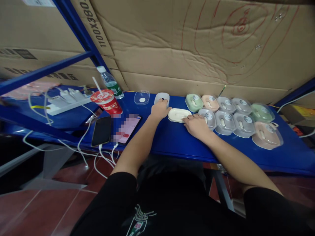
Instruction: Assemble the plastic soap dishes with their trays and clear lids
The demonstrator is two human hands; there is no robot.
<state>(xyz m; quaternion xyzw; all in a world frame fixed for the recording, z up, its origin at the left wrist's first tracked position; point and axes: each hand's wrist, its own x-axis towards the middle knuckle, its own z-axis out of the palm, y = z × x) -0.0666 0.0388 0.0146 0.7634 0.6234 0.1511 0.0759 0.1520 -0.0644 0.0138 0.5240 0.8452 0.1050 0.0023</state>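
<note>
My left hand (160, 110) reaches over a small translucent white container (164, 95), its fingers bent over the near rim. Something small and dark shows by the fingertips, too small to name. A cream oval tray-like piece (179, 114) with a raised rim lies between my hands. At its right end, my right hand (197, 126) has its fingers closed on the edge; the thumb side is partly hidden. Just right of that hand stand grey lidded boxes (223, 122) with clear domed covers. A clear shallow cover (142, 98) with a white round label sits to the left.
Green (194, 103) and pink lidded boxes (267, 135) fill the table's right side. To the left are a red cup (108, 102) with a straw, a water bottle (112, 83), two phones (101, 131) and a power strip (70, 103) with cables. Cardboard (157, 42) stands behind.
</note>
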